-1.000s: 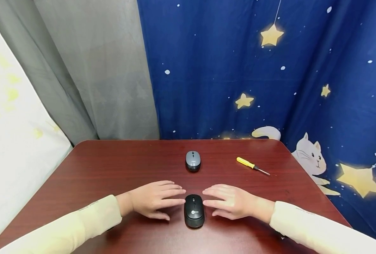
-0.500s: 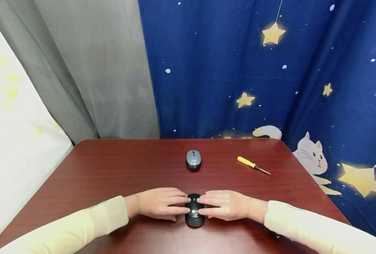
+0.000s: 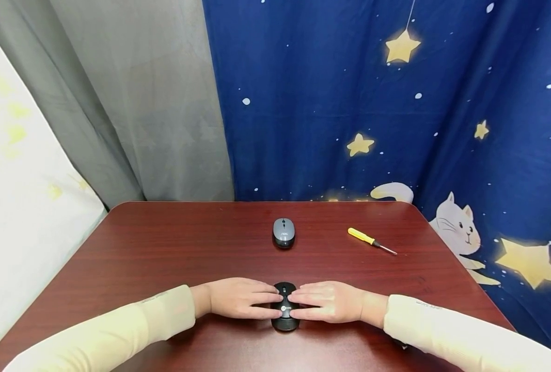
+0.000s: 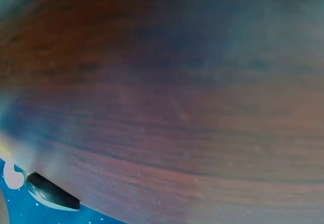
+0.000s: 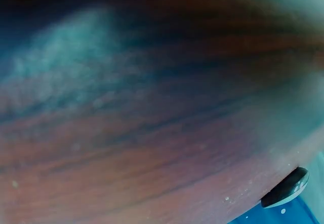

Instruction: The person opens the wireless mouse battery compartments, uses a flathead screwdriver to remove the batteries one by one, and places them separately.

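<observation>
A black computer mouse (image 3: 285,324) lies on the table near the person, between the two hands. From the left, the left hand (image 3: 240,298) rests straight fingertips over its top; its thumb is hidden. The right hand (image 3: 331,302) reaches in from the other side, its fingers laid nearly straight over the mouse, thumb out of sight. The fingertips of both hands almost meet near the scroll wheel. Farther back stands a grey and black mouse (image 3: 283,232). Both wrist views mostly show tabletop, with a dark glossy mouse (image 4: 53,191) at the edge.
To the right of the grey mouse lies a screwdriver (image 3: 363,236) with a yellow handle, its tip pointing right and toward the person. The reddish-brown table (image 3: 163,243) ends at a far edge in front of grey and blue star-patterned curtains (image 3: 312,103).
Both hands have come inward from either side of the black mouse, and their fingers now lie over its top. The mice and screwdriver stay where they were.
</observation>
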